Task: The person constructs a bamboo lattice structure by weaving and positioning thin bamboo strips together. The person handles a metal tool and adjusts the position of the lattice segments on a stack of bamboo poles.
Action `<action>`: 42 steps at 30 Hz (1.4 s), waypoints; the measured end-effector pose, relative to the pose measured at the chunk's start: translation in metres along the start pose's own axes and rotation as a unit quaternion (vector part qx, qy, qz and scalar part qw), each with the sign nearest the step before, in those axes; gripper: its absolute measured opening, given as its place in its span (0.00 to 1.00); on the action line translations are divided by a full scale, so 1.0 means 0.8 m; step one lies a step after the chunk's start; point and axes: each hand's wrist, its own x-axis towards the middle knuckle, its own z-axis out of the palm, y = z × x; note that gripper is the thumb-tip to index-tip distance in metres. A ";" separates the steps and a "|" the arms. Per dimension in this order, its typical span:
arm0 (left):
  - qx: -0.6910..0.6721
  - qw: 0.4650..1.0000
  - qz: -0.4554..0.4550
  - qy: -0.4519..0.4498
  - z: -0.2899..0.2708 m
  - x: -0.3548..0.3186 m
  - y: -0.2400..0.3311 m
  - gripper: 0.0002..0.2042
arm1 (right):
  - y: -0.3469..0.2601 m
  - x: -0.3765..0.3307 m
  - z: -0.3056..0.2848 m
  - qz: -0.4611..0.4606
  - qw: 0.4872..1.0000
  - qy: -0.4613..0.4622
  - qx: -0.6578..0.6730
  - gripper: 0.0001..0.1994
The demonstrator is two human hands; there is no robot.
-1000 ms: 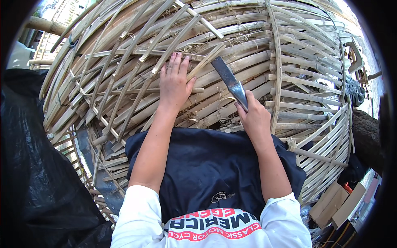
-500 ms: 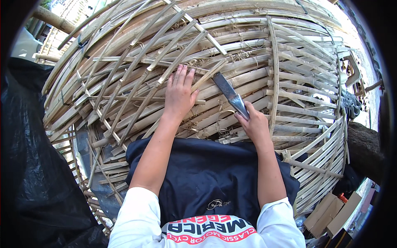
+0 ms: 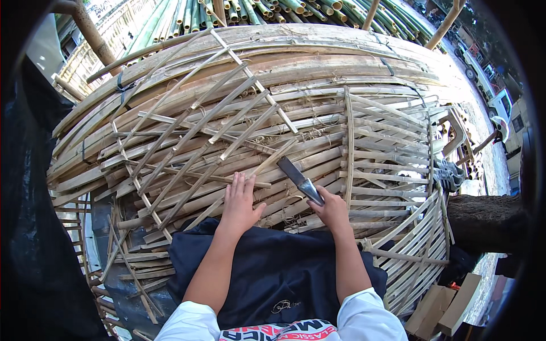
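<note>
My left hand [image 3: 240,206] lies with its fingers spread on the bamboo strips, by the lower end of a slanting strip [image 3: 273,159]. Nothing is held in it. In my right hand [image 3: 333,209] is a broad-bladed knife [image 3: 292,172], its dark blade pointing up and left over the split bamboo [image 3: 318,162]. The fingers wrap round the handle, which is mostly hidden. Left of the knife, a lattice of crossed bamboo strips [image 3: 196,145] rests on the pile. Dark cloth [image 3: 267,267] covers my lap.
A panel of bamboo slats [image 3: 387,153] lies to the right. Green bamboo poles [image 3: 273,11] are stacked beyond. At right are a thick log [image 3: 483,221], shoes [image 3: 448,176] and cardboard [image 3: 443,304]. Black sheeting [image 3: 40,227] hangs at left.
My view has tilted up, bringing the green poles into sight. My left hand has drawn back toward me across the strips. The knife stays in my right hand near the same strip end.
</note>
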 end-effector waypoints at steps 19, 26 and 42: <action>-0.029 1.000 0.004 0.009 0.004 0.024 -0.003 0.36 | 0.023 0.041 -0.038 0.031 0.984 -0.144 0.104 0.26; -0.035 0.999 0.001 0.014 -0.001 0.024 -0.009 0.35 | 0.010 0.051 -0.038 -0.014 0.992 -0.124 -0.031 0.26; -0.063 0.998 -0.009 0.011 -0.014 0.017 -0.016 0.34 | 0.021 0.050 -0.026 -0.048 0.997 -0.061 -0.021 0.20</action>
